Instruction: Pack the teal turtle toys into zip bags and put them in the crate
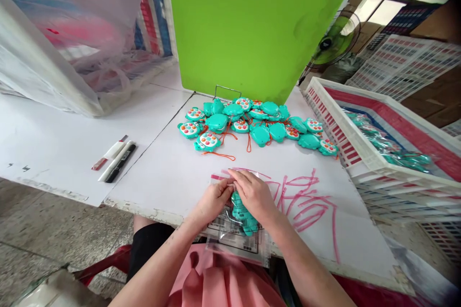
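My left hand (216,197) pinches the top of a clear plastic bag (224,223) at the table's front edge. A teal toy (248,223) lies inside that bag. My right hand (255,196) is closed at the bag's upper edge beside the left, its fingers partly covering the toy. More printed clear bags (248,248) are layered beneath, hanging toward my lap. Beyond my hands lies a heap of teal turtle-shaped toys (218,123) with coloured buttons and orange cords.
A white plastic crate (336,151) at the right holds bagged teal toys (382,141). Behind the heap stands a green board (252,24). Several markers (120,162) lie at the left. A plastic-covered frame (54,72) stands back left, a fan (336,41) back right.
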`<control>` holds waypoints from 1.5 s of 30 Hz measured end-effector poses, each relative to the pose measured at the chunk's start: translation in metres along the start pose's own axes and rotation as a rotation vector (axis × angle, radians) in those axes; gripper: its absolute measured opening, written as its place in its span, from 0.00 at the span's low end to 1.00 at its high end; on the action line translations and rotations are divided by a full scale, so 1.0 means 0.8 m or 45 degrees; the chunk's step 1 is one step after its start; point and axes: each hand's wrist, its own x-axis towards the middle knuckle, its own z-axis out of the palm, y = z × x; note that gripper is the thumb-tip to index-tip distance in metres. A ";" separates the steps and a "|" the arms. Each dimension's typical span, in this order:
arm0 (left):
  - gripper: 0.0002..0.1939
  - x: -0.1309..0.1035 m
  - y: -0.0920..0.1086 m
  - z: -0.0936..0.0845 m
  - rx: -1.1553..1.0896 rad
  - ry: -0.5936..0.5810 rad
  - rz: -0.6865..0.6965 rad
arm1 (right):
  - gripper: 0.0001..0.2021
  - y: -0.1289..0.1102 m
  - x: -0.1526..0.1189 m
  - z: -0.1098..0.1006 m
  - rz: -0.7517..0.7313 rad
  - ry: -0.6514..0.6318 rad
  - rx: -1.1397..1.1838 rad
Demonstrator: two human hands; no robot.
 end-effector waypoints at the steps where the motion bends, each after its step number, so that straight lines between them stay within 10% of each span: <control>1: 0.16 0.000 0.001 0.000 0.030 0.001 0.010 | 0.22 -0.001 0.001 0.000 -0.001 -0.005 -0.027; 18: 0.16 -0.004 0.006 0.000 0.141 -0.054 0.058 | 0.13 0.006 0.018 0.004 0.005 0.079 -0.050; 23: 0.20 -0.004 0.004 -0.002 0.003 -0.097 -0.041 | 0.08 0.081 -0.004 -0.022 0.303 0.291 -0.111; 31: 0.19 -0.002 -0.001 -0.001 -0.138 -0.067 -0.085 | 0.10 0.211 -0.148 -0.106 0.799 0.236 -0.364; 38: 0.18 -0.002 0.001 0.000 -0.166 -0.108 -0.074 | 0.12 0.138 -0.133 -0.095 0.770 0.502 0.301; 45: 0.15 -0.003 0.002 0.000 -0.164 -0.014 -0.066 | 0.17 0.070 -0.058 -0.044 0.840 -0.032 0.771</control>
